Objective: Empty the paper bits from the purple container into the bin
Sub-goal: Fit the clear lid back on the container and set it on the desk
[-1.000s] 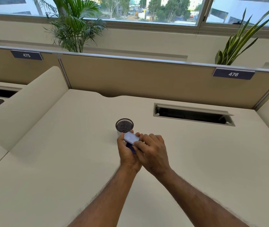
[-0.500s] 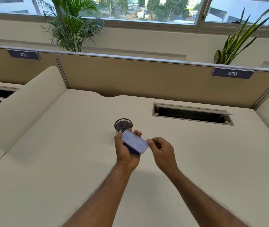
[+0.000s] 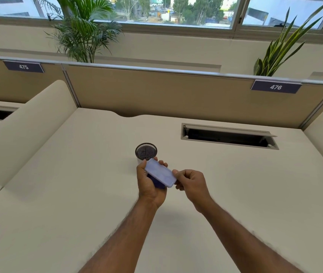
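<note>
Fingers of my left hand [image 3: 150, 184] wrap the purple container [image 3: 160, 175] above the desk [image 3: 78, 194], just short of the mesh bin [image 3: 146, 151], while my right hand [image 3: 191, 183] pinches its near end. Nothing looks tipped out yet, I judge; the whole emptying is left.

The bin [image 3: 146, 151] stands on the desk [image 3: 58, 194], just behind the left hand [image 3: 150, 184]. That hand holds the container [image 3: 160, 175] above the desk; the right hand [image 3: 191, 183] touches its right end. A cable slot [image 3: 228, 135] lies farther right, behind.
</note>
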Action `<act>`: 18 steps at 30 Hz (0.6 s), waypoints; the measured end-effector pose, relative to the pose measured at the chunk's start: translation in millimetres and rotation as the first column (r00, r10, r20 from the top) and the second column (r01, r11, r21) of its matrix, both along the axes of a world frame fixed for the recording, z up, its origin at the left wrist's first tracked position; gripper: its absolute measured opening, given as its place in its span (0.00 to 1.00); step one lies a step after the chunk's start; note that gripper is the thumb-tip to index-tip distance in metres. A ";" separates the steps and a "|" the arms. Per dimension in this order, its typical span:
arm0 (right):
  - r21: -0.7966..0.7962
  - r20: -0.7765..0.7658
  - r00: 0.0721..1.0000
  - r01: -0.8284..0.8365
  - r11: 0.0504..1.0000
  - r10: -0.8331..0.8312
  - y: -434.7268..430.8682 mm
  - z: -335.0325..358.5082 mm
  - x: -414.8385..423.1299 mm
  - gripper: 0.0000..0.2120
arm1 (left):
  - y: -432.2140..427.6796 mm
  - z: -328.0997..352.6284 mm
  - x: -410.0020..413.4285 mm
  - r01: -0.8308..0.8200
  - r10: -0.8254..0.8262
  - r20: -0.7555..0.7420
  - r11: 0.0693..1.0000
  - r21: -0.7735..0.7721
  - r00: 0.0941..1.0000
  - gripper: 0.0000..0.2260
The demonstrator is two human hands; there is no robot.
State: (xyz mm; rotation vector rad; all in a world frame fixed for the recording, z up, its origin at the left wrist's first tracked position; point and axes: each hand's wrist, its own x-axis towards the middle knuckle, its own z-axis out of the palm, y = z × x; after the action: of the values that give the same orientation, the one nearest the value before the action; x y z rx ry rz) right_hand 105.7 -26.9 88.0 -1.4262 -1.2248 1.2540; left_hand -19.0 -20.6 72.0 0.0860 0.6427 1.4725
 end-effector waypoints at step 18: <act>0.664 0.665 0.713 -0.426 0.615 -0.224 -10.3 -16.6 7.6 0.07 | -1.3 -8.9 3.8 0.027 -0.015 0.093 0.992 -0.120 0.996 0.24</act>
State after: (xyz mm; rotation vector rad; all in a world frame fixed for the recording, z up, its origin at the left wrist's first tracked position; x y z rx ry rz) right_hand 113.3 -37.2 71.4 -1.1178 -2.0749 0.0254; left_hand -15.1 -21.9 63.1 -0.0684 0.6529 1.4057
